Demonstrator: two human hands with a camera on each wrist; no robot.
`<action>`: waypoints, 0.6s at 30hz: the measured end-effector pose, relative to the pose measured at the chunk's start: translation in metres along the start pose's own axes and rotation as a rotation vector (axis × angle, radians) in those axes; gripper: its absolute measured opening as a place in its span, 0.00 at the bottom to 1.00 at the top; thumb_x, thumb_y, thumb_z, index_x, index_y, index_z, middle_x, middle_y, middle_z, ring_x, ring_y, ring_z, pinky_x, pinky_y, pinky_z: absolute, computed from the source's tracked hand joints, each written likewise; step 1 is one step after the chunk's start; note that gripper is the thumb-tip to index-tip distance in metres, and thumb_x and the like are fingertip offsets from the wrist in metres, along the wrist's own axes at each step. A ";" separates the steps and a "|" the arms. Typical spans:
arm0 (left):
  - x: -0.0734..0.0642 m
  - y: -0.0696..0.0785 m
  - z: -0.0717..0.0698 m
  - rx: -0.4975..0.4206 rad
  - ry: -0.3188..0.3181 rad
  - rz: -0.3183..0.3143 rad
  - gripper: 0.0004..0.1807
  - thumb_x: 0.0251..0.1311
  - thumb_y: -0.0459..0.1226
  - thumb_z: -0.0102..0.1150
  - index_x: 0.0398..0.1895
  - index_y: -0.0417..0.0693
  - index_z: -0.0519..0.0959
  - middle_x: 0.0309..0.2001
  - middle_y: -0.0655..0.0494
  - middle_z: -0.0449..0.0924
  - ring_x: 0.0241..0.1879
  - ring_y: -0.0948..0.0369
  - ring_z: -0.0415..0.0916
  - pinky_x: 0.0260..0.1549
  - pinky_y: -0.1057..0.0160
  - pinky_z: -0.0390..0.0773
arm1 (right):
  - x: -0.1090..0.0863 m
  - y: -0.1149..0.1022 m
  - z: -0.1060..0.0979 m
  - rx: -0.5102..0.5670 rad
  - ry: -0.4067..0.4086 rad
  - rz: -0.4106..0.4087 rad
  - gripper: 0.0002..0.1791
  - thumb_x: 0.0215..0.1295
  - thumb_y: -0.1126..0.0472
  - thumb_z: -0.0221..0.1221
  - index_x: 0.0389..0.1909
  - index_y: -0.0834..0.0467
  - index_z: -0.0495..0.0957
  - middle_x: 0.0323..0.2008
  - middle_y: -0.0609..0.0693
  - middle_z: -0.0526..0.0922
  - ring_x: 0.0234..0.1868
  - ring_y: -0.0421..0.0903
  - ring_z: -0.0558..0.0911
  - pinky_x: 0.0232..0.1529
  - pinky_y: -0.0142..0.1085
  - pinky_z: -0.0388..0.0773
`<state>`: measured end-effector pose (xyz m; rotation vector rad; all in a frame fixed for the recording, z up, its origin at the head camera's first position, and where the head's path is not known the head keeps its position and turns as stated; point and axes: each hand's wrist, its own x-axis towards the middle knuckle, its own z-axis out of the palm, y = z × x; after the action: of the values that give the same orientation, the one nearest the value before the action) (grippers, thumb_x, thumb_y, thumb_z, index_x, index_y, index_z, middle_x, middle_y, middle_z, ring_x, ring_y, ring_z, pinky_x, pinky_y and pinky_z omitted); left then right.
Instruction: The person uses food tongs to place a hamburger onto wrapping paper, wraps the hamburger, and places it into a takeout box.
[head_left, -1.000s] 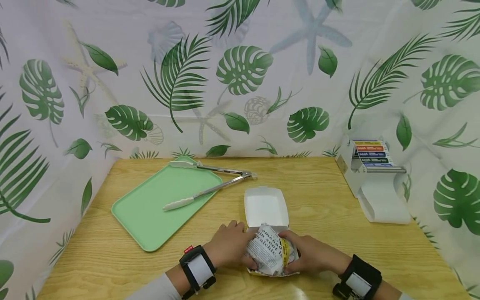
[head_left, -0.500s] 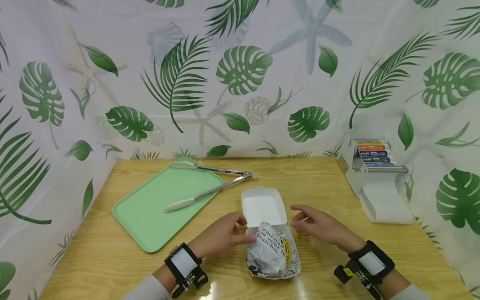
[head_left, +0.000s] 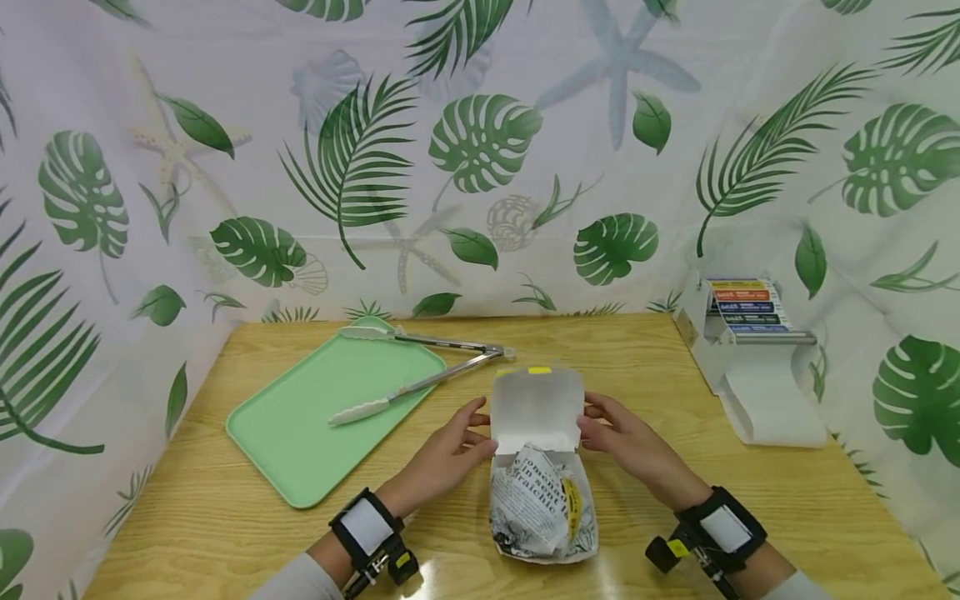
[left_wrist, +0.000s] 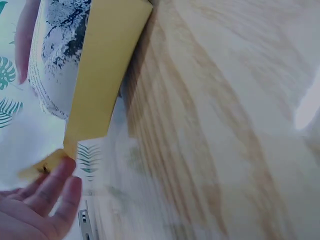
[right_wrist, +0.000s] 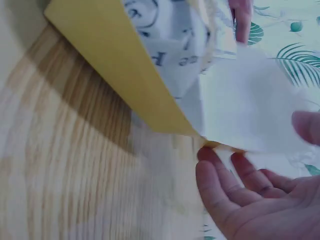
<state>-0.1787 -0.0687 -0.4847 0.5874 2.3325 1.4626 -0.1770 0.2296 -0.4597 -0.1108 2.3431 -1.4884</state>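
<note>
In the head view, an open burger box [head_left: 538, 408] stands at the front middle, white inside, its lid tilted up. The wrist views show its yellow outside wall [left_wrist: 102, 70]. A wrapped burger [head_left: 531, 504] in printed newspaper-style paper, with a yellow strip, fills the base. My left hand [head_left: 444, 458] is at the lid's left edge, fingers extended, fingertips touching its outer side in the left wrist view. At the lid's right edge is my right hand [head_left: 637, 450], its loosely bent fingers against the back and its thumb near the inner face.
Behind left lies a green tray [head_left: 300, 433], with metal tongs [head_left: 450, 375] spread across its right side. A white dispenser [head_left: 738, 342] with coloured label strips and a hanging paper roll stands at back right. Leaf-patterned cloth [head_left: 480, 183] surrounds the wooden table [head_left: 637, 367].
Both hands have gone from around the wrapped burger to the two sides of the lid. The lid, lying back before, now tilts up, showing a yellow tab at its top.
</note>
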 end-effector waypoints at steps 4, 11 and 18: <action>-0.009 0.004 -0.002 0.073 -0.023 0.111 0.39 0.74 0.42 0.55 0.82 0.52 0.49 0.70 0.47 0.68 0.66 0.51 0.76 0.63 0.50 0.78 | -0.014 -0.003 -0.001 -0.032 -0.031 -0.096 0.42 0.75 0.45 0.56 0.82 0.51 0.47 0.71 0.62 0.63 0.72 0.62 0.71 0.67 0.51 0.76; -0.023 0.006 0.001 0.229 -0.101 0.189 0.39 0.70 0.39 0.57 0.80 0.59 0.53 0.73 0.52 0.61 0.71 0.56 0.69 0.69 0.53 0.74 | -0.038 0.004 0.005 -0.235 -0.096 -0.356 0.39 0.73 0.52 0.61 0.79 0.51 0.56 0.71 0.63 0.64 0.71 0.67 0.68 0.64 0.60 0.75; -0.038 -0.001 0.005 0.285 -0.145 0.133 0.41 0.70 0.44 0.58 0.81 0.66 0.50 0.77 0.57 0.57 0.62 0.57 0.77 0.57 0.61 0.82 | -0.060 0.011 0.016 -0.305 -0.154 -0.306 0.41 0.72 0.46 0.60 0.81 0.43 0.53 0.79 0.63 0.56 0.72 0.64 0.69 0.62 0.48 0.80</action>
<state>-0.1437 -0.0840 -0.4855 0.9080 2.4416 1.1018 -0.1140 0.2366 -0.4603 -0.6634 2.4875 -1.1821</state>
